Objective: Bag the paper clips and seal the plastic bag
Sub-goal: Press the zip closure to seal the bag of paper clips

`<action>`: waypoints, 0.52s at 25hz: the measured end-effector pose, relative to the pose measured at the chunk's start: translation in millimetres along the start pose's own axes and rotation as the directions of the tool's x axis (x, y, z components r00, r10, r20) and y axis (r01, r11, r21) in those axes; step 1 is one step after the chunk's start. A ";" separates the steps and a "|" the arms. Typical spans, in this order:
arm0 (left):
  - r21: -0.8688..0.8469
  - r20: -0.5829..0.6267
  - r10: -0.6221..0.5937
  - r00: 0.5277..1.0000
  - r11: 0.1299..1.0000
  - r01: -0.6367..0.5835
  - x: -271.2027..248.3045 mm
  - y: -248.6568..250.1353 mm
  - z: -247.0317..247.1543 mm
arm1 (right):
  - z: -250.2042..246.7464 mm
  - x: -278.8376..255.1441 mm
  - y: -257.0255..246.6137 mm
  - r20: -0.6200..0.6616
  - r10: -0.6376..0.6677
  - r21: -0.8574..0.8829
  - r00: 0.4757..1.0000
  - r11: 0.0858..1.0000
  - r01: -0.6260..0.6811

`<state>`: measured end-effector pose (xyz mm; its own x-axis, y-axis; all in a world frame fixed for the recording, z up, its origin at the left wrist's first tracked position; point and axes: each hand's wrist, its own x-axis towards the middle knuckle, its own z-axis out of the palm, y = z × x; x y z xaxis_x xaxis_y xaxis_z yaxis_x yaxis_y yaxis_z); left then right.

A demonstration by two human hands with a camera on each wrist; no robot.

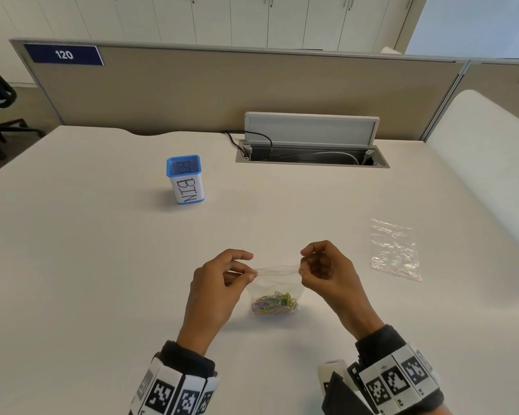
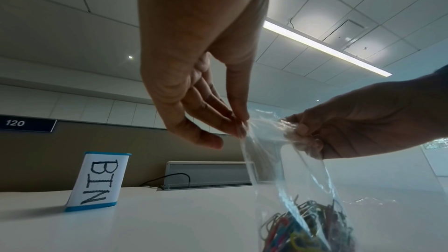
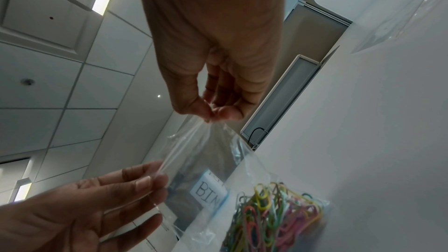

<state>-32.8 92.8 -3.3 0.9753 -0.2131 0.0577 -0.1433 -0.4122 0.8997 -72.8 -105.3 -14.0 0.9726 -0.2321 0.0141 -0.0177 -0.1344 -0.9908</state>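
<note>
A small clear plastic bag (image 1: pixel 277 281) hangs upright just above the white table, near its front. Several coloured paper clips (image 1: pixel 274 303) lie heaped in its bottom (image 3: pixel 274 217). My left hand (image 1: pixel 250 272) pinches the left end of the bag's top edge between thumb and fingers (image 2: pixel 238 122). My right hand (image 1: pixel 303 266) pinches the right end (image 3: pixel 213 114). The top strip is stretched taut between both hands. Whether the strip is pressed closed I cannot tell.
A blue mesh pot labelled BIN (image 1: pixel 185 180) stands back left. A second, empty clear bag (image 1: pixel 394 249) lies flat to the right. An open cable hatch (image 1: pixel 312 145) with black cables sits at the back, in front of the beige partition (image 1: pixel 222 88).
</note>
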 end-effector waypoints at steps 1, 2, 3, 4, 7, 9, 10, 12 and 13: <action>0.000 0.002 0.003 1.000 1.000 -0.003 0.1 -0.3 0.0 | 0.4 -0.1 -0.1 0.006 0.002 -0.005 1.000 1.000 -0.002; 0.002 0.002 0.005 1.000 1.000 -0.005 0.3 -0.4 0.1 | 0.8 -0.4 -0.6 0.014 0.001 -0.015 1.000 1.000 -0.001; 0.004 0.003 0.007 1.000 1.000 -0.007 0.6 -0.6 0.2 | 1.2 -0.3 -1.2 0.022 0.000 -0.023 1.000 1.000 0.000; 0.006 0.004 0.008 1.000 1.000 -0.008 1.0 -0.5 0.3 | 1.4 -0.2 -1.7 0.028 -0.001 -0.022 1.000 1.000 0.002; 0.012 0.012 0.011 1.000 1.000 -0.011 1.1 -0.1 0.8 | 3.0 1.3 -1.4 0.025 0.008 0.017 1.000 1.000 -0.008; 0.009 0.017 0.005 1.000 1.000 -0.005 1.1 -0.1 0.9 | 4.4 2.3 0.2 0.019 0.020 0.039 1.000 0.999 -0.021; 0.007 0.019 0.002 1.000 1.000 -0.002 1.3 -0.2 0.8 | 5.1 2.5 0.8 0.017 0.022 0.041 1.000 0.999 -0.023; 0.009 0.020 0.002 1.000 1.000 -0.002 1.9 -1.0 0.0 | 5.8 2.6 1.0 0.016 0.019 0.038 1.000 0.999 -0.019; 0.009 0.020 0.002 1.000 1.000 -0.002 2.3 -1.4 -0.4 | 6.0 2.6 0.8 0.020 0.015 0.036 1.000 0.999 -0.016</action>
<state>-30.3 93.3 -4.2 0.9714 -0.2317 0.0511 -0.1471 -0.4192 0.8959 -68.9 -100.2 -15.6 0.9766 -0.2149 -0.0039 -0.0250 -0.0956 -0.9951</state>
